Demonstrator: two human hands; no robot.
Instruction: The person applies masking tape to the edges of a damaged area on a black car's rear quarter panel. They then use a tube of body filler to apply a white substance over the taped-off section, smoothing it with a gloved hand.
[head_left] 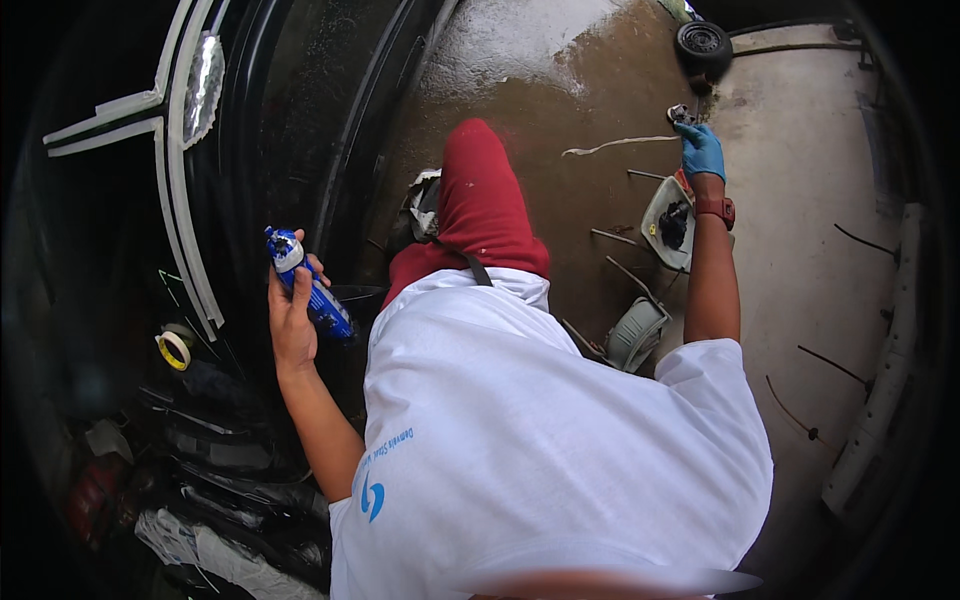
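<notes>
My bare left hand (293, 325) is wrapped around a blue can (325, 305) with a white band near its upper end. The can is tilted, close to a dark, glossy car panel (300, 110). Far out to the right, my right hand (703, 152) wears a blue glove and is closed at the fingertips. A small crumpled grey-and-white wad (680, 114) shows at those fingertips; its exact kind is unclear. Pale masking tape (172, 200) runs along the car's edges, beside a shiny silver patch (204, 90).
A tape roll (173, 350) sits at the left. Right of my knee are a pale tub (655, 222) with dark cloth inside and a grey plastic piece with metal legs (636, 335). A wheel (704, 48) lies farther off; a long pale bar (890, 360) lines the right. The floor (500, 60) looks wet.
</notes>
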